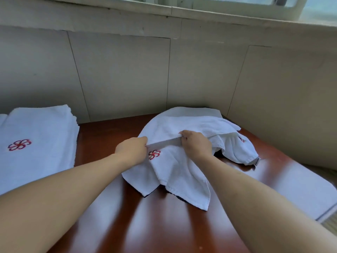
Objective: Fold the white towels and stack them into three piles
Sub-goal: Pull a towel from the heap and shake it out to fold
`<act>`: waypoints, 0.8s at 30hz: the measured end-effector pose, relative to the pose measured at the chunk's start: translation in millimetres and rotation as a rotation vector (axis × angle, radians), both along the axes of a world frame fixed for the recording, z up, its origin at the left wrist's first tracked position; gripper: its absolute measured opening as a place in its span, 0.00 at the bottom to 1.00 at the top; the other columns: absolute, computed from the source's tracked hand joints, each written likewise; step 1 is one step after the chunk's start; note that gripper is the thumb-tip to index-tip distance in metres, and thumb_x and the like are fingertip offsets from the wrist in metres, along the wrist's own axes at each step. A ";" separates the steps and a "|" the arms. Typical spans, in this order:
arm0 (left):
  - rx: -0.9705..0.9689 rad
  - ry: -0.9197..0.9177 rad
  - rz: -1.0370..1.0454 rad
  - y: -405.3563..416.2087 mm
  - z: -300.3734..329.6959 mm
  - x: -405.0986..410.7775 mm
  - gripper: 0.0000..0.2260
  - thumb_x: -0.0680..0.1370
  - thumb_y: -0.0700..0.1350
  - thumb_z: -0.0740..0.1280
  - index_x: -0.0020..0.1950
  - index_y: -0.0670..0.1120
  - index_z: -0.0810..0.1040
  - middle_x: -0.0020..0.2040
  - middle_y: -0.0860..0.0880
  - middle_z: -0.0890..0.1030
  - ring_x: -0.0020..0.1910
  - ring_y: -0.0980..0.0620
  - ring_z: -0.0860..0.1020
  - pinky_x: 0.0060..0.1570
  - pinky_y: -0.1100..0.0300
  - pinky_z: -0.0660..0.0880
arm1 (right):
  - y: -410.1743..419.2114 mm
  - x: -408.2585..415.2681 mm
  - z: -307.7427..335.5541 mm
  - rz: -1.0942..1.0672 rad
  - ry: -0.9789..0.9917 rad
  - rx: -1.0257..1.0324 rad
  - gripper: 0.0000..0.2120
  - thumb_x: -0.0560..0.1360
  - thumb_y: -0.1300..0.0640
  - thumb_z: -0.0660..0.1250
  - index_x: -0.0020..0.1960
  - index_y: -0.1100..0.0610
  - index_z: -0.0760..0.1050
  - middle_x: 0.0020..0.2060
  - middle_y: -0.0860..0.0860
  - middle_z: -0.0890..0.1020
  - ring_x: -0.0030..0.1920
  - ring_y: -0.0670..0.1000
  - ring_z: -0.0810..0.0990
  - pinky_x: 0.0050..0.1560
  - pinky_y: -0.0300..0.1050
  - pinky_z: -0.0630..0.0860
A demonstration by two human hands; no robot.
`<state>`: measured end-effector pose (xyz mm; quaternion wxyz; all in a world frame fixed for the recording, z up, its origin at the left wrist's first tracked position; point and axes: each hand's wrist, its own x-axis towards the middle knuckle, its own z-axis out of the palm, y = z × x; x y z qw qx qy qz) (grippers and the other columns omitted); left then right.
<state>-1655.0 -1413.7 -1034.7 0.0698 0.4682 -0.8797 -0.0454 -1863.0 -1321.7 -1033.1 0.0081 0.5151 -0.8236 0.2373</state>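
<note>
White towels [175, 125] lay in a loose heap at the middle of the reddish-brown counter [113, 207] as a person took up the top one, the left hand [132, 149] and right hand [196, 142] each pinching the same hem and drawing it taut between them. A red flower emblem [154, 154] showed just beneath that edge, while the rest of the cloth drooped toward the near side of the counter. A finished pile of folded towels [39, 136], topped with the same emblem, sat well apart at the far left against the panelled wall [118, 73]; another white cloth [300, 190] lay at the right edge. With only one pile clearly seen, the job appeared far from done. To fold this piece neatly, the hands would likely need to slide apart to the two corners, lift it free of the heap, shake out the creases and lay it flat before bringing edge to edge, emblem kept uppermost to match the pile
</note>
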 end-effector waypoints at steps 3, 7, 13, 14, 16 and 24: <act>-0.026 0.046 0.004 8.9 20.9 23.1 0.08 0.84 0.46 0.55 0.45 0.49 0.67 0.41 0.48 0.76 0.39 0.46 0.74 0.33 0.54 0.64 | 19.5 7.7 22.3 0.032 0.079 0.015 0.17 0.83 0.55 0.56 0.62 0.45 0.81 0.53 0.49 0.84 0.53 0.56 0.80 0.41 0.47 0.70; -0.116 0.082 0.007 30.4 72.4 38.6 0.07 0.82 0.46 0.56 0.44 0.49 0.67 0.42 0.48 0.76 0.41 0.44 0.75 0.34 0.54 0.66 | 44.4 26.9 66.3 0.014 0.090 -0.004 0.14 0.80 0.58 0.57 0.56 0.49 0.80 0.45 0.50 0.84 0.48 0.56 0.79 0.40 0.47 0.71; -0.229 0.172 0.003 73.8 161.7 73.5 0.07 0.83 0.46 0.56 0.48 0.48 0.70 0.46 0.47 0.77 0.45 0.41 0.75 0.39 0.54 0.67 | 86.7 66.7 166.2 -0.004 0.083 -0.125 0.15 0.82 0.55 0.56 0.60 0.49 0.79 0.52 0.53 0.84 0.54 0.61 0.80 0.54 0.51 0.78; -0.251 0.187 0.009 81.8 175.9 81.0 0.06 0.83 0.46 0.56 0.48 0.48 0.70 0.47 0.46 0.77 0.45 0.41 0.75 0.39 0.54 0.67 | 94.7 74.3 181.8 -0.002 0.092 -0.147 0.14 0.82 0.55 0.57 0.60 0.49 0.80 0.53 0.54 0.84 0.54 0.61 0.80 0.53 0.51 0.78; -0.296 0.218 0.016 97.1 205.0 96.8 0.06 0.83 0.45 0.56 0.49 0.47 0.70 0.48 0.45 0.78 0.45 0.41 0.74 0.40 0.54 0.67 | 111.7 90.5 211.9 0.000 0.114 -0.197 0.13 0.81 0.56 0.57 0.58 0.50 0.80 0.53 0.54 0.84 0.53 0.62 0.79 0.51 0.50 0.77; -0.370 0.361 0.066 148.6 305.5 192.0 0.05 0.83 0.46 0.57 0.52 0.50 0.72 0.49 0.48 0.78 0.49 0.42 0.75 0.44 0.53 0.69 | 160.1 171.8 306.4 0.074 0.146 -0.371 0.13 0.81 0.54 0.58 0.53 0.52 0.81 0.51 0.52 0.84 0.52 0.60 0.79 0.50 0.49 0.75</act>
